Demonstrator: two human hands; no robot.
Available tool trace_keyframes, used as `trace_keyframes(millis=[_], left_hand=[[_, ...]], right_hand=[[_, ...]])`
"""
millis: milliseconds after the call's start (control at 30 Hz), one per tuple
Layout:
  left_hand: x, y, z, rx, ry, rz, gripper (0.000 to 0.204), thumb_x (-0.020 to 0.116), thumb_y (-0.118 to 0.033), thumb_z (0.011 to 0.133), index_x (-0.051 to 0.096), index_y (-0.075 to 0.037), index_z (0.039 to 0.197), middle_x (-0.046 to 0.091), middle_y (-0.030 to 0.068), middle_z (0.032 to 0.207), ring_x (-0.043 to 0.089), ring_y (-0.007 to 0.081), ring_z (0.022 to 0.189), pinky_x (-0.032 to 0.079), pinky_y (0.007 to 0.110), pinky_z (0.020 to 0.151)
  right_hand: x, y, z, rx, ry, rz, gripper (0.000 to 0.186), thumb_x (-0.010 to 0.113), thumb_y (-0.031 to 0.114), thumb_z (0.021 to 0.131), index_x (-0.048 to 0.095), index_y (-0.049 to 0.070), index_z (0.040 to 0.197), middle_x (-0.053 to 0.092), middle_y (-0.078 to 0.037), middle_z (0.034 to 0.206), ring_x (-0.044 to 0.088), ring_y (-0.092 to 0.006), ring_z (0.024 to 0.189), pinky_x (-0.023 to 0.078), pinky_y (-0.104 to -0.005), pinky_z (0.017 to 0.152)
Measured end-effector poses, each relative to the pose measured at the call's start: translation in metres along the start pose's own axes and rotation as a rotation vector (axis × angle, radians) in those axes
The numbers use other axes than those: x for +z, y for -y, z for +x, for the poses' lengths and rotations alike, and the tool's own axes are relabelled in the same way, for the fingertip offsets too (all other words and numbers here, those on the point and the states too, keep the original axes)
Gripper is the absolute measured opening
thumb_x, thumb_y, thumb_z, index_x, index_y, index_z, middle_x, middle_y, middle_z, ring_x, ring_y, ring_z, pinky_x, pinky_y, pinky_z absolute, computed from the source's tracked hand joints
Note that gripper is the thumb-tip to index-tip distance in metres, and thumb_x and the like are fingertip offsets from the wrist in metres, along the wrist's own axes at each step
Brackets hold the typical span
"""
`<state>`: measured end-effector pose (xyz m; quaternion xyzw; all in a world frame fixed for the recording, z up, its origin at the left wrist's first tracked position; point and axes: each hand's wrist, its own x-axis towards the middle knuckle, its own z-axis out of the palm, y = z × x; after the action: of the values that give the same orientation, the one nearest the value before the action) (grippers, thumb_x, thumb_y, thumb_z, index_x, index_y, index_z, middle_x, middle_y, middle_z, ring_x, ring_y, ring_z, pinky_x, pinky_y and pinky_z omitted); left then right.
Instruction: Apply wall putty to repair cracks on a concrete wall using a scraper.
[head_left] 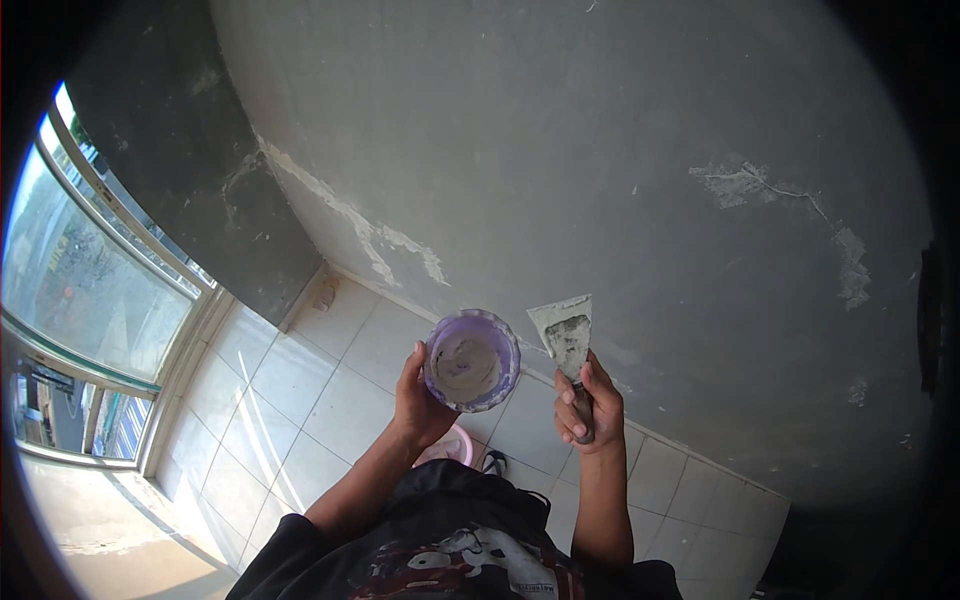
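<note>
My left hand (422,408) grips a round purple tub (511,345) from its left side, thumb up against the rim. Grey filler paste (468,368) lies inside the tub and is smeared along its edge. In my right hand (597,408) is a putty knife (568,335), its fingers wrapped round the dark handle. The knife's wide blade points up toward the wall and is coated with pale paste. Tub and blade are a small gap apart, both in front of the grey wall (560,150).
Pale filler patches (350,215) run along the wall at the left, and another cracked patch (750,185) shows at the right. A sliding window (90,270) stands far left. Below me are a tiled floor (340,400) and a pink basin (462,440), partly hidden by my body.
</note>
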<state>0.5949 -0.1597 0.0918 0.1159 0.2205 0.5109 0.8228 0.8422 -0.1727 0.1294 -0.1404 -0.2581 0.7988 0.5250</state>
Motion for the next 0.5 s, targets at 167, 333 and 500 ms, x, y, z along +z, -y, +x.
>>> trace_keyframes(millis=[167, 333, 500], left_hand=[[0.005, 0.014, 0.000, -0.016, -0.004, 0.024, 0.077, 0.035, -0.064, 0.098, 0.037, -0.007, 0.149, 0.045, 0.0148, 0.148, 0.043, 0.0329, 0.137, 0.032, 0.051, 0.114], [-0.036, 0.010, -0.014, 0.004, -0.022, 0.029, 0.084, 0.047, -0.072, 0.089, 0.038, -0.015, 0.150, 0.044, 0.0123, 0.148, 0.042, 0.0326, 0.138, 0.034, 0.055, 0.113], [-0.058, 0.017, -0.017, -0.050, -0.099, 0.049, 0.084, 0.052, -0.073, 0.085, 0.041, -0.017, 0.148, 0.046, 0.0116, 0.144, 0.045, 0.0333, 0.132, 0.038, 0.055, 0.107]], right_hand=[[0.002, 0.013, -0.013, -0.118, -0.156, 0.054, 0.037, 0.037, 0.026, 0.109, 0.038, 0.013, 0.143, 0.055, -0.013, 0.090, 0.051, -0.0119, 0.043, 0.052, -0.0296, 0.037], [0.007, 0.078, 0.004, -0.591, -0.300, -0.109, 0.039, 0.045, 0.027, 0.106, 0.043, 0.013, 0.143, 0.054, -0.007, 0.089, 0.046, -0.0093, 0.046, 0.048, -0.0264, 0.038], [0.001, 0.187, -0.003, -1.137, -0.650, -0.606, 0.041, 0.046, 0.021, 0.106, 0.046, 0.012, 0.146, 0.053, -0.004, 0.088, 0.046, -0.0100, 0.047, 0.047, -0.0290, 0.042]])
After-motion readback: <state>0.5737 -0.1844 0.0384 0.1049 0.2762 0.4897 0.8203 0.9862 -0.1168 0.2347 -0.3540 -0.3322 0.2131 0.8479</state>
